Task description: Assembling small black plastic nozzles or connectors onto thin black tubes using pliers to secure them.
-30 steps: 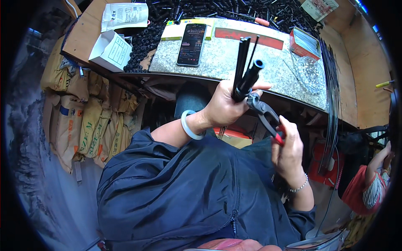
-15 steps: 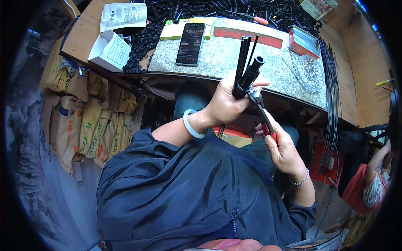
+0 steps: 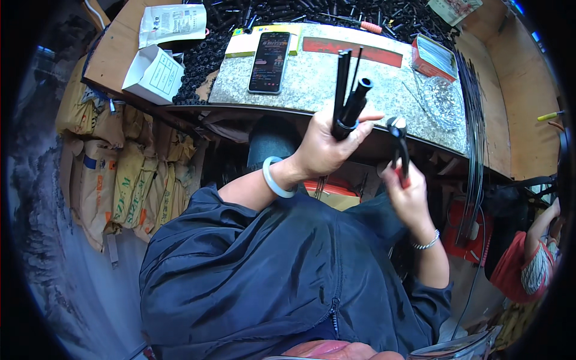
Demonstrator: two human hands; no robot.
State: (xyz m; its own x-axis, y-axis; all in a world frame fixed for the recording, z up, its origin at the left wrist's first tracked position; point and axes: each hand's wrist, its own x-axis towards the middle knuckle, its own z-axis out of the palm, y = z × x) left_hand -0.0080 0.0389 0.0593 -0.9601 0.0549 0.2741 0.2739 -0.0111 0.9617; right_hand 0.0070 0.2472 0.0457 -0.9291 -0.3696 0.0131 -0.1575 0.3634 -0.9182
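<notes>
My left hand [image 3: 324,143] is closed around a black tubular part [image 3: 355,105] with a hollow upper end and a collar lower down. Several thin black rods [image 3: 341,81] stand upright in the same grip beside it, and their lower ends show below the hand. To the right, my right hand [image 3: 409,193] grips red-handled pliers [image 3: 401,147], its fingers slightly blurred. The pliers' metal head points up near the table's front edge, apart from the black part.
A phone [image 3: 269,63] lies on the stone-patterned slab [image 3: 234,84], near a red strip [image 3: 351,51] and a red box [image 3: 433,58]. Black parts [image 3: 288,12] heap behind. Long rods [image 3: 474,120] hang over the right edge. Sacks [image 3: 96,186] stand left; another person's arm [image 3: 543,231] shows right.
The pliers have come away from the black part and moved right and slightly up with my right hand. My left hand keeps its hold, nearly unmoved.
</notes>
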